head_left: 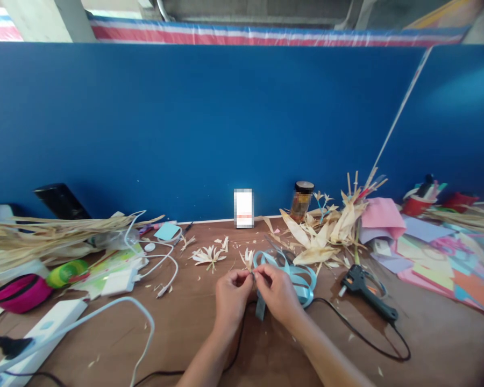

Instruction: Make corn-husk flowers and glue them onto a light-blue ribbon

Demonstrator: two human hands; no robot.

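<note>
My left hand [234, 294] and my right hand [277, 293] meet low over the table, thumbs and forefingers pinched together. Between their fingertips is the base of a small flower of pale dried husk strips [248, 258], its pointed petals fanning upward. Which hand bears more of it I cannot tell. Light blue ribbon [306, 279] lies in loops just behind and beside my right hand. To the left of my hands a second dried husk flower [210, 256] rests on the table.
A black glue gun [369, 295] with a trailing cord lies at right. Dried husks [322, 236], a lidded jar [303, 199] and coloured paper [439, 263] stand or lie behind. On the left are a white power strip [52, 336], cables and long straw strips [44, 234]. A blue partition [210, 123] rises behind.
</note>
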